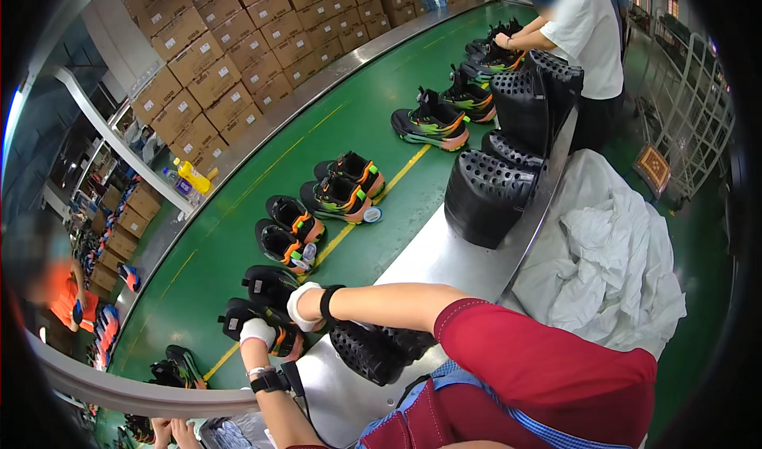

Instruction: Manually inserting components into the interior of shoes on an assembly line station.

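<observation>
**A:** Conveyor: we note a long green belt (262, 211) curving away, bordered by a steel surface (444, 251) on our side. Stacked cardboard boxes (230, 44) line the far side.

**B:** On the steel surface we record black perforated shoe forms (486, 195), stacked; beside them a heap of white cloth (611, 266). A co-worker in a white shirt (591, 28) stands further along the line.

**A:** Pairs of black sneakers with orange and green trim (341, 187) sit spaced along the belt.

**B:** Nearest pair (266, 306): our right hand (304, 306), wrapped in white, rests on the farther shoe; our left hand (258, 331), also wrapped, rests on the nearer one.

**A:** Fingers of both hands are hidden by the wrapping and the shoes; we cannot tell whether they are apart or clamped.

**B:** A small round tag (372, 215) lies on the belt beside the third pair.
</observation>
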{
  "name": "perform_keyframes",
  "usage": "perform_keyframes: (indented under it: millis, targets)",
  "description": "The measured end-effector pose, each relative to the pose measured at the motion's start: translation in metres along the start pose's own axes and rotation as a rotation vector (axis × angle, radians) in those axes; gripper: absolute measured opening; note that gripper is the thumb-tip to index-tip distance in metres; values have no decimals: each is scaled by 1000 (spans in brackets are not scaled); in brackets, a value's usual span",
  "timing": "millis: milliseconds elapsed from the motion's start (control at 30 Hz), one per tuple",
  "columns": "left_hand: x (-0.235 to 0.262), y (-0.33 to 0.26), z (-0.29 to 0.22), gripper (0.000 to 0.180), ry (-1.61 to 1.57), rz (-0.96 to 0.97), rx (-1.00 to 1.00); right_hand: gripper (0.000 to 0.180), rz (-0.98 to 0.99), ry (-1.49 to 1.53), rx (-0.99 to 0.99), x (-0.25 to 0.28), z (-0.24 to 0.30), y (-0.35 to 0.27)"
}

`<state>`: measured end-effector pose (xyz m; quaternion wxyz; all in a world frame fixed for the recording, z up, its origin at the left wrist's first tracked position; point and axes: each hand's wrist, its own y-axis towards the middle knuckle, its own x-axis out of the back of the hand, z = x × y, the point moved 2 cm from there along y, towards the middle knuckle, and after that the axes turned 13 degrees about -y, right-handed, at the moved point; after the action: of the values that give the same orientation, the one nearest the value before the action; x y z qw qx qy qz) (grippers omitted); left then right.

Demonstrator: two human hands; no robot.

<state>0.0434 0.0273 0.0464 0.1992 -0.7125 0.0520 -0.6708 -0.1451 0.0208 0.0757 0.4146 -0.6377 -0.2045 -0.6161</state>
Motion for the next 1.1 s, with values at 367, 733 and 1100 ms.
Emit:
perform_keyframes:
  millis: [367, 733, 1100]
  targets:
    - [16, 1, -75, 22, -71, -70, -450, 36, -214, 121, 44, 29, -22, -89]
    - [-61, 70, -65, 30, -163, 298, -95, 28, -265, 128, -298, -56, -103, -227]
    - [-54, 65, -67, 28, -18, 360, -177, 11, -793, 160, -793, -143, -85, -255]
